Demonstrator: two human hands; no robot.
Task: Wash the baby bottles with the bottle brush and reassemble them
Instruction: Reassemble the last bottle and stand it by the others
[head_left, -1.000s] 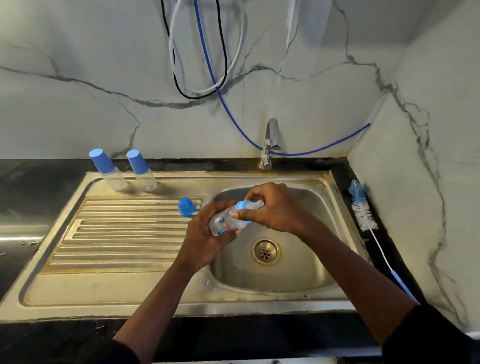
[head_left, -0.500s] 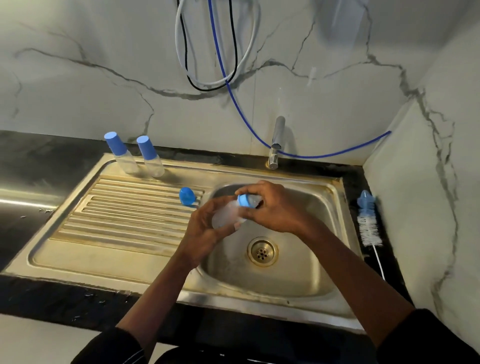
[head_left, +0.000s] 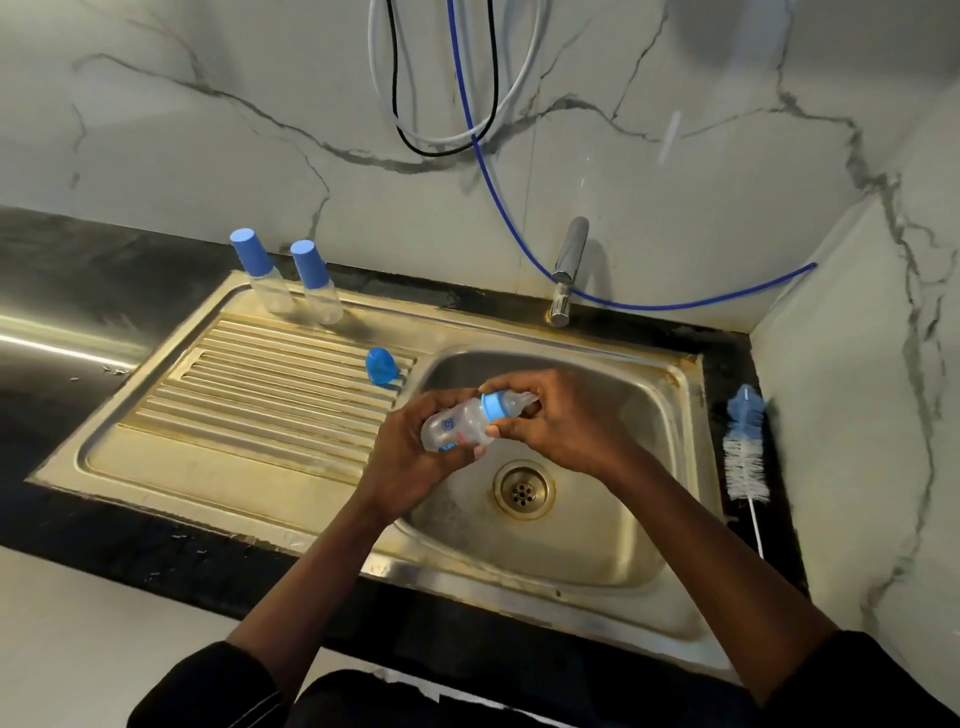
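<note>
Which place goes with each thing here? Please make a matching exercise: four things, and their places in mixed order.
Things
1 brush
2 loose blue cap
3 uncapped bottle
4 two capped bottles

Places
a in the left hand and right hand, over the basin
b standing at the sink's back left edge
c on the dark counter
d on the ribbed draining board

Pairs: 1-c, 2-d, 3-a, 4-b

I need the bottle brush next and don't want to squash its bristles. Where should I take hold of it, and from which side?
Probably the thin white stem of the bottle brush, below the bristles. It lies flat on the black counter, stem end nearest you, with the wall close on its right, so come from above on the sink side.
</note>
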